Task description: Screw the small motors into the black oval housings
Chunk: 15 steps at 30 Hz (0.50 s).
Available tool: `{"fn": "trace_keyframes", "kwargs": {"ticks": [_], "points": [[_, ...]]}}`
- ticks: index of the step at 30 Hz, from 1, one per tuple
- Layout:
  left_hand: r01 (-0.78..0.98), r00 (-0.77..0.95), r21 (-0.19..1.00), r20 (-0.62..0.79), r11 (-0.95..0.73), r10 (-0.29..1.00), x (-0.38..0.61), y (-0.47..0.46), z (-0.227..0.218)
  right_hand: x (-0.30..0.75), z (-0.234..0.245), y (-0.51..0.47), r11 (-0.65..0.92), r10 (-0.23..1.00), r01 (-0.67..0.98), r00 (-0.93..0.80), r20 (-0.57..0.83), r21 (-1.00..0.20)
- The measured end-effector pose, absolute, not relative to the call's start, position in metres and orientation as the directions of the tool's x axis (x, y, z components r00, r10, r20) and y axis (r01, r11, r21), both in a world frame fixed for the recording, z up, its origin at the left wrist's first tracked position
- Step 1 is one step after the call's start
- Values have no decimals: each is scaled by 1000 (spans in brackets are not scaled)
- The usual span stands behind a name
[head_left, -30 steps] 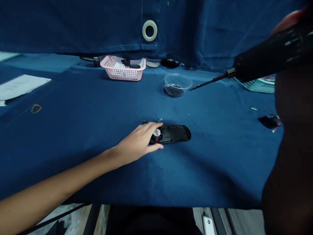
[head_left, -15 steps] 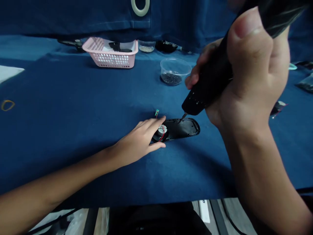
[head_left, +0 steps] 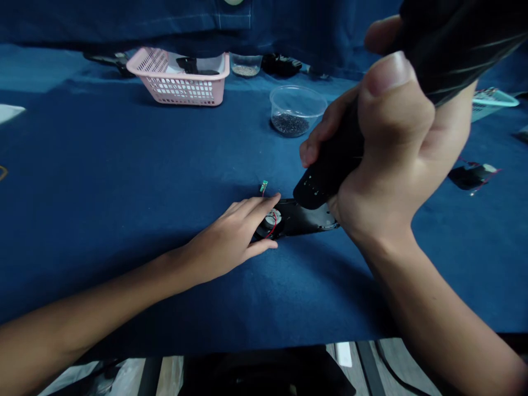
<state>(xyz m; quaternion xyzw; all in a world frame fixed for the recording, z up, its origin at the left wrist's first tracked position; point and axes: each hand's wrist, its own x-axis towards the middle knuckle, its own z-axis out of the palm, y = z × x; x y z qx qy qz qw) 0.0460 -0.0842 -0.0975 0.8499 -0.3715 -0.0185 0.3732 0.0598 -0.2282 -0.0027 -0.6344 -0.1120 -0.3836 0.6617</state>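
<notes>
Electric screwdriver (head_left: pixel 325 176) lowered over black casing (head_left: pixel 307 218).

Dim light leaves soft shadows on the blue cloth (head_left: pixel 124 220), and the close right hand (head_left: pixel 391 143) looks blurred.

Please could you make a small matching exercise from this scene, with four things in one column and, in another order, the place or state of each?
Things:
1. left hand
2. right hand
3. pink plastic basket
4. small green circuit board

Places or states:
A. gripping a black electric screwdriver
B. resting on a black plastic casing
C. lying beside the casing
D. at the far side of the blue cloth

Pairs: 1-B, 2-A, 3-D, 4-C
</notes>
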Motion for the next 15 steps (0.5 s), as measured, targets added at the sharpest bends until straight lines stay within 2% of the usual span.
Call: {"fn": "trace_keyframes", "kwargs": {"ticks": [6,12,15], "points": [[-684,690,572,306,-452,-656,46,-84,-100,61,-6,-231,-136,-335,680,653,679,-721],[-745,648,451,315,-491,-693,46,-86,-96,71,-12,-242,-188,-223,769,572,789,-611],[-763,634,412,327,-497,-701,45,-87,-95,71,-12,-243,-210,-213,767,569,794,-606]]}}
